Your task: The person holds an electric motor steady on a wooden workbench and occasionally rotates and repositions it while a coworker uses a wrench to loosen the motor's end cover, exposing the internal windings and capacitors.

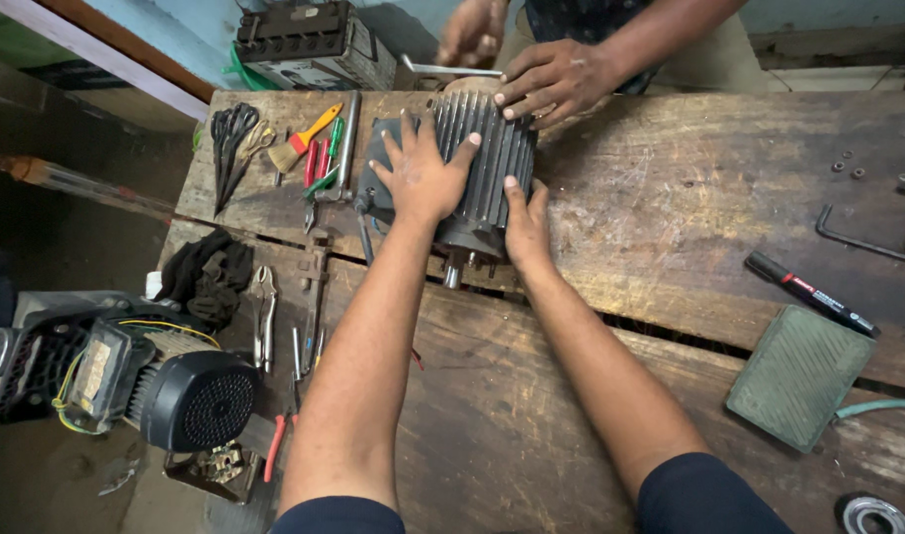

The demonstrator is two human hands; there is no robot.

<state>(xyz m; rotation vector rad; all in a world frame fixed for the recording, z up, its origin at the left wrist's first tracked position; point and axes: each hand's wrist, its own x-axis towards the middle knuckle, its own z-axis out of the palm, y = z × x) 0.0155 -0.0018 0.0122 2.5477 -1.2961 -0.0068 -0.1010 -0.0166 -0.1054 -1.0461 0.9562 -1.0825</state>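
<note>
— Where's the motor sitting?

— The finned motor body (482, 163) lies on its side near the far edge of the wooden worktop (670, 218), toward the far left corner, its shaft end pointing back at the wearer.

— And the hands?

— The left hand (423, 173) is spread flat on top of the fins, fingers wide, pressing rather than gripping. The right hand (524, 222) cups the near right side of the casing, fingers half curled against it. Neither closes around anything. Across the worktop a second person's hand (551, 79) rests on the far end of the motor, beside a metal rod (452, 70).

— What could go wrong?

— I'd judge rolling the main risk: it is round, held only by palms, and could turn toward the hand tools (319, 163) just to its left or pinch fingers between fins and wood. If the two people push unevenly it may slew. The gap between the boards (670, 331) could also catch the shaft.
</note>
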